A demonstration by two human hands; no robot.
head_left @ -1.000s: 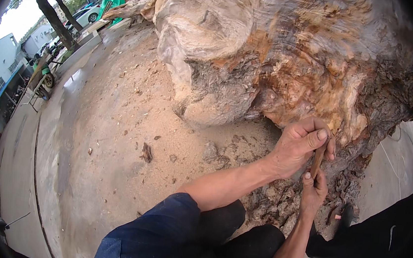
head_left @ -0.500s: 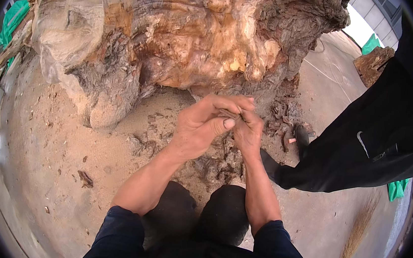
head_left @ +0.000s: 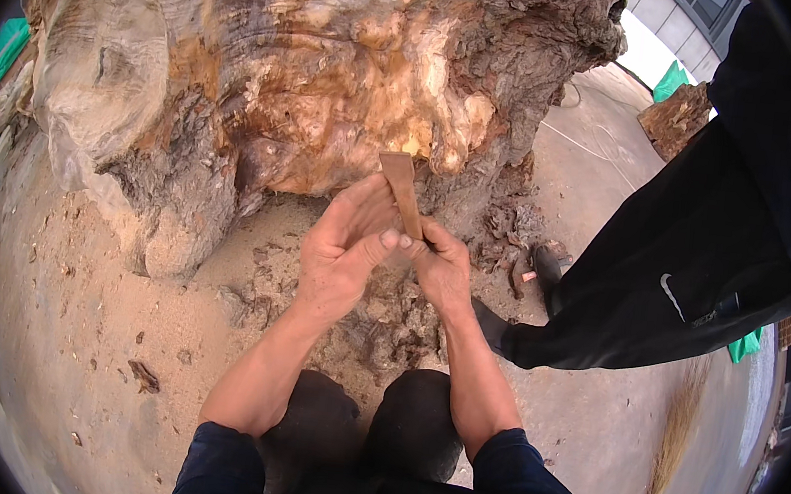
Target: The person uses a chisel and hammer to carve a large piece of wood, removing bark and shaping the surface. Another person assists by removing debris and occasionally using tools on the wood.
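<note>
Both hands share one grip on a flat strip of wood: the left hand pinches its lower end with thumb and fingers, the right hand closes beside it. Behind stands a huge rotted stump, with sawdust on the ground. The strip looks light, stiff and splintery, best held low on its flat faces.

A bystander's black trouser leg stands beside green sheeting.
</note>
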